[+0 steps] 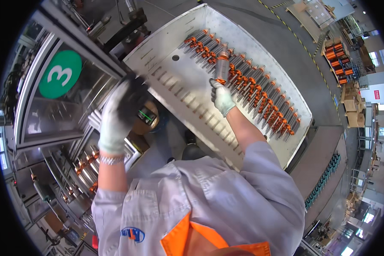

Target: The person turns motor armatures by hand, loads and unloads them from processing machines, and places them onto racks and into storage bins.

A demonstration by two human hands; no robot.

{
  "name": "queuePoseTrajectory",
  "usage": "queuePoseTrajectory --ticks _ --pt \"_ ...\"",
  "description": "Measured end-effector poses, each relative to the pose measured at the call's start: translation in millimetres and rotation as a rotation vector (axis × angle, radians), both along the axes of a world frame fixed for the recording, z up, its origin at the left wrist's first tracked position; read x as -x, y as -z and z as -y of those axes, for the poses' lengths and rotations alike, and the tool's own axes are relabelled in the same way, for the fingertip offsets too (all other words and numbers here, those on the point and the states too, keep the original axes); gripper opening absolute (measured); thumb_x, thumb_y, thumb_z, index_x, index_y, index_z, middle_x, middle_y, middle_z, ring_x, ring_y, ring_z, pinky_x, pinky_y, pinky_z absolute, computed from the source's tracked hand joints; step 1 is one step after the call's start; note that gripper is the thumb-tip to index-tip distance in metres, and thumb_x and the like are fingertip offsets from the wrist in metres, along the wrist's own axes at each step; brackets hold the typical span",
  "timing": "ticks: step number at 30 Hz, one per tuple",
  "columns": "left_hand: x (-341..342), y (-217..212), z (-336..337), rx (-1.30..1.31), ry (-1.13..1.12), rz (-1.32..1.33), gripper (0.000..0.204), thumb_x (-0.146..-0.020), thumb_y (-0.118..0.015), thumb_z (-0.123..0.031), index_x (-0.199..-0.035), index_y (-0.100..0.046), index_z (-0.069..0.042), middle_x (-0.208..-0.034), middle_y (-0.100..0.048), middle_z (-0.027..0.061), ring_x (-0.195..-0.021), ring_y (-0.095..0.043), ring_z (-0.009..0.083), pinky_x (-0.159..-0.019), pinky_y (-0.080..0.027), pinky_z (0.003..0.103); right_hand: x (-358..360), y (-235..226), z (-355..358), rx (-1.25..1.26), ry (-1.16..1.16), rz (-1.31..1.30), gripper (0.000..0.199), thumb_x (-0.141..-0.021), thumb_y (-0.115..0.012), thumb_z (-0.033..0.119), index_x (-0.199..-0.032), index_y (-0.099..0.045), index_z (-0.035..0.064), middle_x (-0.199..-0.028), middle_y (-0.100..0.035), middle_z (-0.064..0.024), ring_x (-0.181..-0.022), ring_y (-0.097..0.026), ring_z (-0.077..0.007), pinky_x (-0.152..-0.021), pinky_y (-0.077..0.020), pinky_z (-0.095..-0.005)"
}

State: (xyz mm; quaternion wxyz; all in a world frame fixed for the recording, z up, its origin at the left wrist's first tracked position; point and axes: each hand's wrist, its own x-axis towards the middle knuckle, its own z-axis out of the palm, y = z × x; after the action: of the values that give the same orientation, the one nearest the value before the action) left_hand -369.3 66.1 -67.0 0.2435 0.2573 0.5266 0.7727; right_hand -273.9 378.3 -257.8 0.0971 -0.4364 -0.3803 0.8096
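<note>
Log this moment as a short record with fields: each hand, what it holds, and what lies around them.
right hand: white-gloved right hand grips one grey metal rotor with orange copper windings, raised over the tray
left hand: gloved left hand, blurred, at a round tan part; grip unclear
tray: slanted grey sheet-metal tray bearing a diagonal row of like rotors
left side: machine window with a green round sign
</note>
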Motion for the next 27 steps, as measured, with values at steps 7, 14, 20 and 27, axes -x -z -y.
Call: queuePoseTrajectory --ticks 7,14,20,27 --pt "-23.1 33.5 145.9 0.252 -0.713 0.434 0.041 -0.103 -0.047 -0.015 -0.140 -0.045 0.003 -0.138 -0.054 0.0158 -0.124 -0.057 0.0255 -0.105 -0.047 0.038 36.2 126.9 -128.3 -0.083 0.226 0.146 0.030 -0.095 -0.059 0.033 -0.106 -0.065 0.0053 -0.095 -0.066 -0.0061 -0.084 -0.058 -0.0187 -0.077 -0.0474 -0.0331" --pt "-57.6 12.8 249.8 0.711 -1.267 0.170 0.035 -0.095 -0.062 -0.021 -0.125 -0.061 -0.003 -0.103 -0.064 0.0019 -0.089 -0.059 0.0092 -0.079 -0.045 0.023 2.4 203.3 -243.8 0.001 -0.036 0.079 0.045 -0.100 -0.033 0.031 -0.135 -0.055 0.0131 -0.135 -0.059 -0.0063 -0.126 -0.051 -0.0236 -0.108 -0.0377 -0.0394" --pt "-87.5 59.2 342.4 1.524 -1.310 0.146 0.058 -0.085 -0.068 -0.043 -0.120 -0.062 0.003 -0.111 -0.067 0.0283 -0.109 -0.064 0.0391 -0.093 -0.049 0.040 15.9 174.2 -224.0 0.083 0.161 0.464 0.044 -0.095 -0.047 0.052 -0.115 -0.064 0.0164 -0.108 -0.067 -0.0002 -0.095 -0.060 -0.0203 -0.086 -0.0481 -0.0355" --pt "-54.3 98.4 399.0 1.669 -0.941 0.507 0.067 -0.081 -0.071 -0.050 -0.121 -0.062 0.002 -0.121 -0.063 0.0272 -0.115 -0.060 0.0393 -0.097 -0.048 0.042 -34.9 121.2 -115.0 -0.007 0.055 0.286 0.028 -0.096 -0.050 0.040 -0.084 -0.061 0.0170 -0.073 -0.059 0.0017 -0.062 -0.053 -0.0148 -0.055 -0.0455 -0.0290"
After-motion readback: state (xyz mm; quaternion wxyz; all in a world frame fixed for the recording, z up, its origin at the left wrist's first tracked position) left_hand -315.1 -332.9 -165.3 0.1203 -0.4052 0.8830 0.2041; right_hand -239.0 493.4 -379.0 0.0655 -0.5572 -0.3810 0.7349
